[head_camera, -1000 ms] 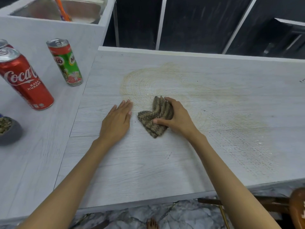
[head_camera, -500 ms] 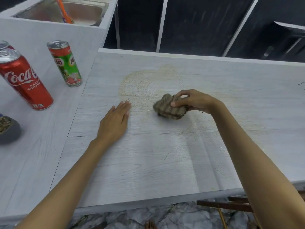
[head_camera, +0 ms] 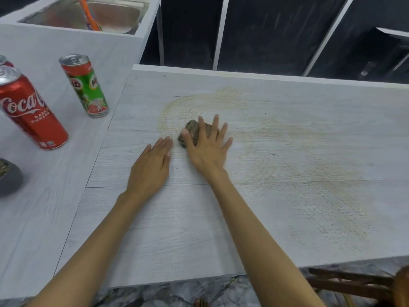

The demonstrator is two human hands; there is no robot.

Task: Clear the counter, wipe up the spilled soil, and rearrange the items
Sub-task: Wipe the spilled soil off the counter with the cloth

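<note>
Cloth: brown mottled cloth (head_camera: 193,131), bunched into a wad, lay on the pale grey wood-grain counter (head_camera: 188,229), under the fingers of the right hand (head_camera: 208,149).
Right hand: pressed flat on the wad, fingers straight and spread, none curled round it; the thumb lay against its left side.
Left hand: the left hand (head_camera: 152,167) rested palm down just left of the cloth, fingers straight and together, holding nothing.
Soil: a tan smear of soil (head_camera: 287,151) spread from beyond the cloth out to the right.
Hidden: most of the wad sat beneath the hand; only its far-left part showed.
Cut off: a dark grey bowl (head_camera: 8,180) at the left edge.
Around: an upright red Coca-Cola can (head_camera: 31,111) and a green-and-red Milo can (head_camera: 85,86) stood on the counter's left side, well apart from the hands; a steel sink (head_camera: 115,14) lay beyond them.
</note>
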